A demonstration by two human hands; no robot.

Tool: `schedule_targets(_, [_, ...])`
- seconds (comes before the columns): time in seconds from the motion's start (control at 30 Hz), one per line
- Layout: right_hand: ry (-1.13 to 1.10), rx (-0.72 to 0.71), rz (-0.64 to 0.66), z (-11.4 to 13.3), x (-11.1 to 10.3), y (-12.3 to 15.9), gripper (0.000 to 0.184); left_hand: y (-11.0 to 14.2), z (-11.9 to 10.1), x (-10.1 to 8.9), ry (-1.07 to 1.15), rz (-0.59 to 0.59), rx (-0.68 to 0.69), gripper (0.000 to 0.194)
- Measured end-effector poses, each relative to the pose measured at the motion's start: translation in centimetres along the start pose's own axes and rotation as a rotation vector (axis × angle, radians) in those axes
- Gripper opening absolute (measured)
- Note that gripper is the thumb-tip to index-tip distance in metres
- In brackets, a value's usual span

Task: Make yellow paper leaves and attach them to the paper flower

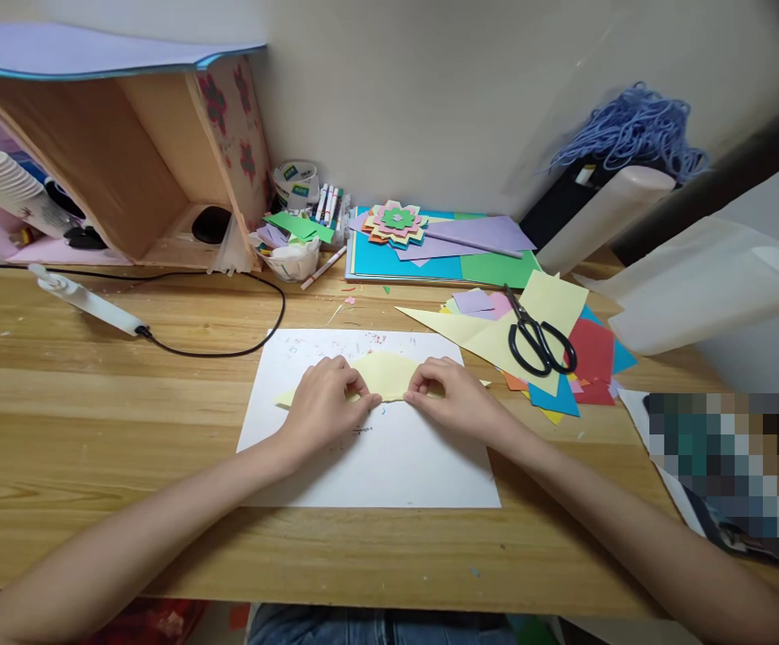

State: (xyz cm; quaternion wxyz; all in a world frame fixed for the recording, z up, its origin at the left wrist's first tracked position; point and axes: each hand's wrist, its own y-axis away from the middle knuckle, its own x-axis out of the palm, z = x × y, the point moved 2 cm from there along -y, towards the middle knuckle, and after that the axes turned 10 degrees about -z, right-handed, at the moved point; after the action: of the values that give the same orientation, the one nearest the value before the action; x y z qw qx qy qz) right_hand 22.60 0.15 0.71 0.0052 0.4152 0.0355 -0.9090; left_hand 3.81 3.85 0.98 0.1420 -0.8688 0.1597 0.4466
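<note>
A pale yellow sheet of paper [384,369] lies over a white sheet [389,466] on the desk, its near edge turned up or folded. My left hand [329,399] pinches that edge left of its middle, thumb and fingertips together. Just to the right, my right hand [453,394] pinches the same edge in the same way. Narrow tips of the yellow paper stick out beyond both hands; the stretches under the hands are hidden. Faint pen marks and coloured specks dot the white sheet.
Black-handled scissors [538,345] rest on coloured paper scraps [594,349] at the right. Behind stand a layered paper flower [398,222] on coloured sheets [497,267], a small tub of scraps [295,260] and an open box [232,143]. A white glue gun [94,305] with a black cord lies left.
</note>
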Motion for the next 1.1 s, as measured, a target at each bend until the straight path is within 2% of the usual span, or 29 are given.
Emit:
schedule_targets(0.37, [0.091, 0.199, 0.168, -0.9, -2.0, -0.6, 0.013, -0.7, -0.2, -0.4, -0.047, 0.039, -0.035, 0.028])
schedule_targets(0.7, [0.155, 0.204, 0.278, -2.3, -3.6, -1.2, 0.016, -0.8, 0.1, -0.3, -0.073, 0.029, -0.012, 0.029])
schedule_targets(1.1, [0.341, 0.246, 0.321, -4.0, -5.7, -1.5, 0.023, -0.9, 0.0, -0.4, -0.058, 0.044, -0.024, 0.032])
